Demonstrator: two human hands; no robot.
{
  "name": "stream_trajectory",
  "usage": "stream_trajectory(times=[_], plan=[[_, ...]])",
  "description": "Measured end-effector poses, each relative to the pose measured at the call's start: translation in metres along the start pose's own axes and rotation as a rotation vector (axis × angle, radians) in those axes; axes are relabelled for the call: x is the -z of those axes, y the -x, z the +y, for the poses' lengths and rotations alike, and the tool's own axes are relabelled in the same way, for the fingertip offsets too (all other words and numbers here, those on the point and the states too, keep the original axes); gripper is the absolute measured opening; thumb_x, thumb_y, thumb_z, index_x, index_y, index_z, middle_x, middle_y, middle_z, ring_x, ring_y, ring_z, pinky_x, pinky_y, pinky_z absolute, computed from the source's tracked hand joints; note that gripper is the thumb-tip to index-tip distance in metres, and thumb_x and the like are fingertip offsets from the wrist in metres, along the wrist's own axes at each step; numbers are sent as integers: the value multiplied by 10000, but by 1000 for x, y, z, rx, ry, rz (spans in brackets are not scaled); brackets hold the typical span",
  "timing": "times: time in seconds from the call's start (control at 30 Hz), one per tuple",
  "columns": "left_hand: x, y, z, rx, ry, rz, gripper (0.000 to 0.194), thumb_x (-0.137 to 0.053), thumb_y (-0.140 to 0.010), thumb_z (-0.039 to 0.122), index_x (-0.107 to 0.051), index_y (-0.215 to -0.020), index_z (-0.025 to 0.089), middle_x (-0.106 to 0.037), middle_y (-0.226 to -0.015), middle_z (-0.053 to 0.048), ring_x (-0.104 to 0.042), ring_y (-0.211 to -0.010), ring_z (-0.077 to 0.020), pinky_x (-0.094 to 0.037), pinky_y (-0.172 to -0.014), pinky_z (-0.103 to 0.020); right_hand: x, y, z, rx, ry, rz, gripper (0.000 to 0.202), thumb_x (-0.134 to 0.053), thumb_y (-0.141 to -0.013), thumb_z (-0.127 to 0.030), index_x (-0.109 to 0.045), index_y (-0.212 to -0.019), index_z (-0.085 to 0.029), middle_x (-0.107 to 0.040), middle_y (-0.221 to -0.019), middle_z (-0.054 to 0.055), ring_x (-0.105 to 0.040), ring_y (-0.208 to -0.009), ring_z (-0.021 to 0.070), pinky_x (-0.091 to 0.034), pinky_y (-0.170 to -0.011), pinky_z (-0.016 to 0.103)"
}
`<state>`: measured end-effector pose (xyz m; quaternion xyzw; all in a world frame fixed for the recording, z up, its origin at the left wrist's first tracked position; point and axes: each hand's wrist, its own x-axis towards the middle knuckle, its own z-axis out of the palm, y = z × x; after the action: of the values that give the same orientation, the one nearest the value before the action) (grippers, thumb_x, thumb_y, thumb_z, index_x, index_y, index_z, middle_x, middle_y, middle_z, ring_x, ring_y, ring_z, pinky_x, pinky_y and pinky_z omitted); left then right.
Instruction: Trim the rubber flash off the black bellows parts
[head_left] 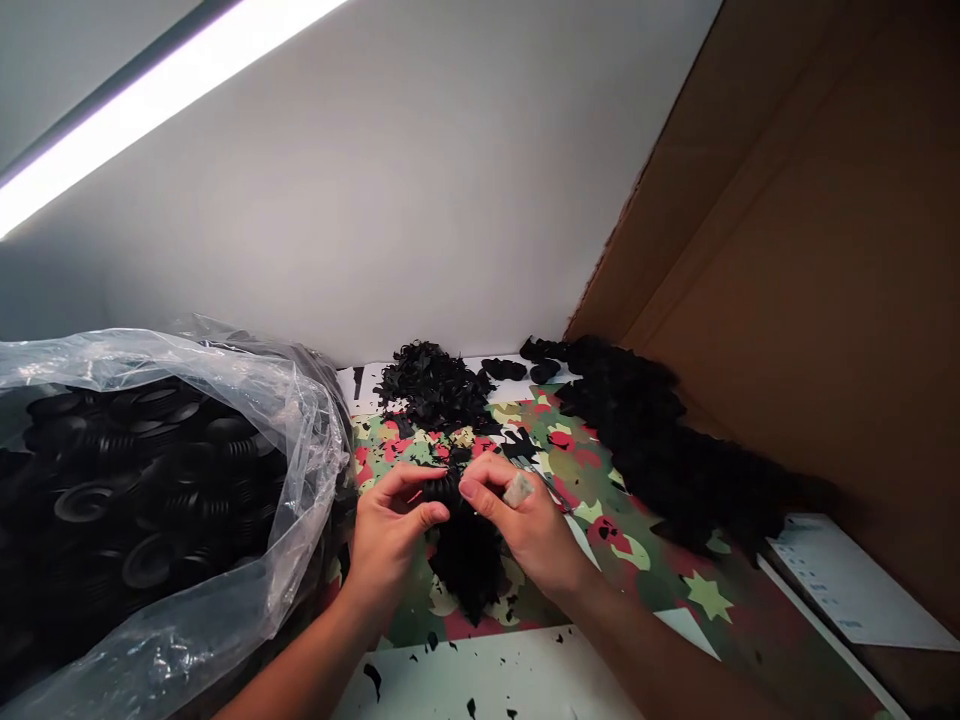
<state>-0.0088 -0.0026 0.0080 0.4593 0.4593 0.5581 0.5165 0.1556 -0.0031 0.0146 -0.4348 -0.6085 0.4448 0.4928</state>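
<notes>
My left hand (390, 530) and my right hand (525, 520) meet over a camouflage-patterned cloth (600, 500) and both grip one small black ribbed rubber part (444, 490) between their fingertips. A small pale tool or taped piece (517, 489) sits at my right index finger. Just below the hands lies a heap of black rubber scraps (469, 565).
A clear plastic bag (150, 500) full of black ribbed rubber parts stands at the left. A pile of black trimmings (431, 385) lies at the back, a long heap of black parts (660, 440) at the right. A cardboard wall (810, 280) rises on the right; a paper sheet (847, 585) lies below it.
</notes>
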Motion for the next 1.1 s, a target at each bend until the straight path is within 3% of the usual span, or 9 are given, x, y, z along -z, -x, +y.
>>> stream_trajectory(times=[0.17, 0.3, 0.4, 0.5, 0.63, 0.73, 0.87, 1.0, 1.1], plan=[[-2, 1, -3, 69, 137, -16, 421, -971, -488, 448, -811, -776, 187, -709, -682, -20, -606, -625, -147, -487, -601, -244, 2, 1, -3, -64, -135, 7, 421, -609, -897, -552, -593, -665, -201, -523, -686, -6, -469, -661, 150, -413, -622, 273], [-2, 1, -5, 65, 135, -32, 427, -959, -514, 469, -816, -811, 198, -716, -712, -25, -619, -650, -154, -505, -625, -251, 2, 2, -3, -56, -133, 2, 410, -595, -919, -521, -601, -664, -201, -535, -679, -6, -489, -658, 149, -427, -622, 273], [-1, 1, -2, -21, 0, -37, 373, -917, -619, 430, -824, -922, 233, -755, -966, -65, -664, -861, -201, -533, -739, -274, 2, 2, 0, 52, -38, 45, 322, -621, -923, -420, -644, -684, -206, -572, -704, 3, -529, -675, 156, -449, -629, 276], [0, 1, 0, -83, -130, 30, 459, -882, -686, 351, -774, -1128, 290, -700, -1181, -63, -643, -994, -202, -532, -814, -277, 1, 1, 7, 233, 121, 121, 165, -677, -893, -301, -724, -759, -217, -615, -752, 19, -583, -702, 169, -483, -644, 286], [1, 2, -6, 116, -27, -53, 570, -916, -632, 369, -746, -1158, 233, -705, -918, -42, -633, -738, -159, -522, -649, -249, -1, 3, 17, 383, 297, 153, 135, -663, -919, -257, -782, -858, -235, -627, -733, 23, -599, -658, 167, -498, -624, 294], [3, 2, -10, 208, 105, -111, 622, -913, -618, 455, -747, -1156, 191, -721, -893, -63, -618, -662, -149, -514, -610, -256, -2, 4, 21, 436, 387, 68, 145, -659, -932, -256, -792, -877, -246, -647, -760, 31, -604, -665, 169, -494, -638, 303], [5, -3, -3, 185, 61, -55, 510, -889, -647, 391, -769, -1104, 198, -698, -768, -20, -615, -667, -154, -506, -609, -252, 1, 4, 20, 443, 381, -36, 197, -634, -964, -299, -769, -836, -235, -643, -758, 31, -607, -673, 166, -486, -629, 288], [5, -8, 6, 116, -99, 7, 477, -924, -454, 166, -780, -909, 189, -723, -752, -8, -651, -706, -182, -527, -627, -264, 5, 3, 14, 352, 306, 81, 193, -628, -962, -394, -722, -912, -233, -644, -829, 38, -596, -676, 172, -496, -615, 288], [4, -5, 8, 118, -206, -31, 384, -913, -479, 164, -773, -836, 179, -750, -761, -19, -644, -653, -176, -510, -580, -260, 5, 3, 11, 325, 292, 122, 208, -671, -930, -395, -708, -1072, -247, -649, -1005, 67, -604, -708, 175, -525, -642, 302]])
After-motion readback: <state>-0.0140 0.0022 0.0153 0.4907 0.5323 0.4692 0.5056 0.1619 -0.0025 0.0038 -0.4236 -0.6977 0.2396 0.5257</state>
